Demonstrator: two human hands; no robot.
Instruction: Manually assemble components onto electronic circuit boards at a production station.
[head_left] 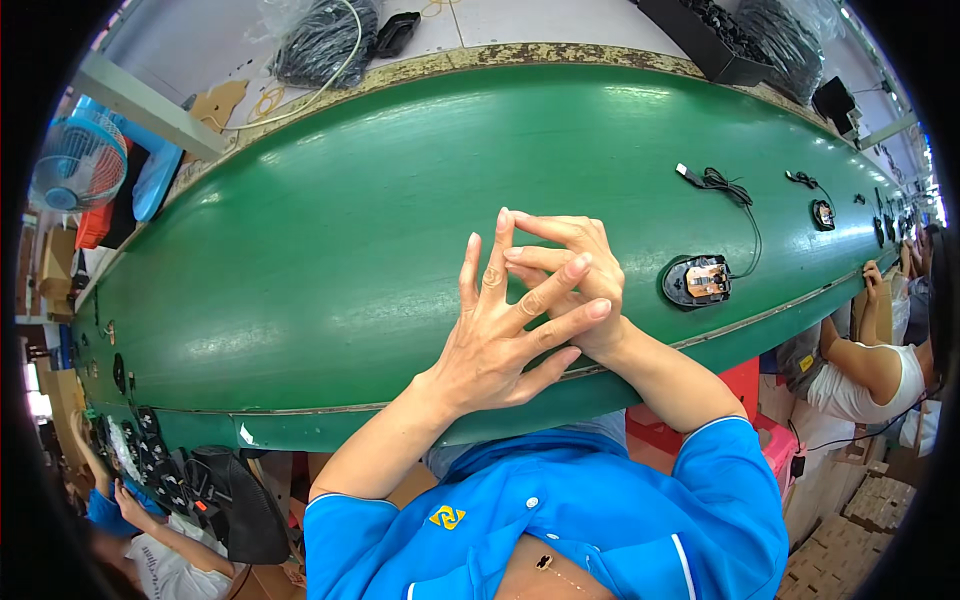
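- Left hand [488,345]: fingers fanned wide, overlapping the right hand.
- Right hand [600,285]: loosely spread, partly hidden, its fingertips touching the left hand's fingers.
- Right of both, on the green belt [380,250]: open black mouse base [679,284], long axis roughly left to right, cable end pointing right.
- Far edge: black box [738,71] containing black parts [708,25].
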